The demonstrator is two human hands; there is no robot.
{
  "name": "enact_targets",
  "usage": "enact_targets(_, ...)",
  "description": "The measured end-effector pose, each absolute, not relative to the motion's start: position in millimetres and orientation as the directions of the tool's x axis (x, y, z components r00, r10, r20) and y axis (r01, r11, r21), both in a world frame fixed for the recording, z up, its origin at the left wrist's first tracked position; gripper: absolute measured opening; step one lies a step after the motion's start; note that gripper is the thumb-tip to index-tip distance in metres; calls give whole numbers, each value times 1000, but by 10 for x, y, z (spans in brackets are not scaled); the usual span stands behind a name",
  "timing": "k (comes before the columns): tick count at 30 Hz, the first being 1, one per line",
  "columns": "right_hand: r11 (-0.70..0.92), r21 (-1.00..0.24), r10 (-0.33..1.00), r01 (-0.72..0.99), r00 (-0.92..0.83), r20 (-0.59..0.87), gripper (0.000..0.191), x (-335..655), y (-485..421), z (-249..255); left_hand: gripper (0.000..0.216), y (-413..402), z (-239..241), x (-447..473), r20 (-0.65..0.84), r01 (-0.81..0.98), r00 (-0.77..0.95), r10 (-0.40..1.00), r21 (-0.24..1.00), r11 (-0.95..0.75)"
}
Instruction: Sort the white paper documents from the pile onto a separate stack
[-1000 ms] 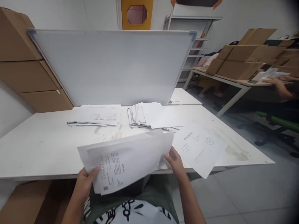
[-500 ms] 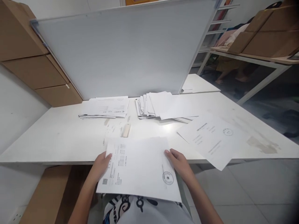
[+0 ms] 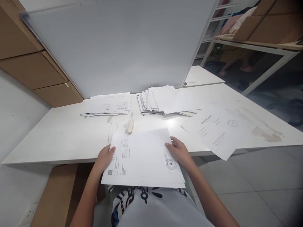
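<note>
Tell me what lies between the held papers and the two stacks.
The head view shows a small beige block and brownish marks on the table, beyond the held papers.

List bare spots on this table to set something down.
Biggest: left side of the white table, between cardboard boxes, left paper stack, left hand and front edge. Smaller: back right, between messy pile, loose stamped sheet and right edge. Crowded: centre, from both piles to the off-white block and held papers.

Two hands and one sheaf were at the desk's front edge, one sheet overhung it, two stacks lined the far edge, one block between.
</note>
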State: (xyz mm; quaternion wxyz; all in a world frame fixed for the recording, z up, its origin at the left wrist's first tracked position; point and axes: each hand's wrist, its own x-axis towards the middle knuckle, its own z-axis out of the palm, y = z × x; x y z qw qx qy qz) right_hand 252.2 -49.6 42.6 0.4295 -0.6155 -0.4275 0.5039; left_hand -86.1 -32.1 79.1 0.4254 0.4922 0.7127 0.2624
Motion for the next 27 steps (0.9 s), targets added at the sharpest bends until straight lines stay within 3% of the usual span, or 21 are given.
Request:
enact_targets(10, -253, -960, 956, 119, 183, -229, 43, 2527, -408, 299, 28, -122, 686, -819, -225, 574, -179, 958, 766, 287)
enact_targets(14, -250, -956, 944, 153, 257, -206, 45, 2585, -344, 242, 43, -7, 745, -741, -221, 658, -149, 964, 705, 264)
enact_targets(17, -234, -959, 939, 158, 294, -180, 46, 2611, -329, 187, 54, 68, 817, -620, -74, 775, -137, 988, 614, 154)
enact_targets(21, -226, -957, 940, 180, 297, -166, 47, 2617, -321, 146, 47, 307, 916, -366, 192, 867, 28, 981, 483, -119)
enact_targets(23, -237, -950, 941, 203, 290, -173, 46, 2624, -310, 165, 43, 525, 941, -206, 267, 827, 166, 949, 487, -282)
enact_targets(27, -286, -940, 935, 188, 269, -231, 47, 2654, -284, 245, 33, 1001, 884, 118, 182, 705, 401, 898, 564, -429)
